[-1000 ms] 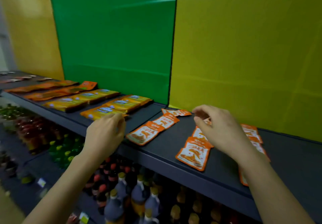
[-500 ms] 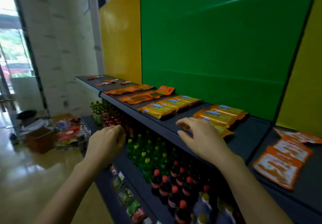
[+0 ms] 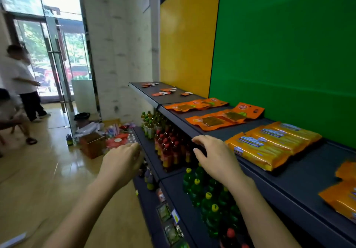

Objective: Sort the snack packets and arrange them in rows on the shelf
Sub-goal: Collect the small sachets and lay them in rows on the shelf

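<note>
While neither hand grasps anything, the left hand (image 3: pixel 121 163) floats off the front edge of the shelf (image 3: pixel 300 176), fingers slack, and the right hand (image 3: pixel 215 159) hovers over that edge with fingers spread, just beside the yellow packets (image 3: pixel 273 143). These and the windowed orange packets (image 3: pixel 217 120) lie in rows mid-shelf, whereas the small orange packets (image 3: pixel 165 92) lie scattered at its far end. Judged step: travel between groups; the next move probably calls for gathering the scattered ones into a row.
</note>
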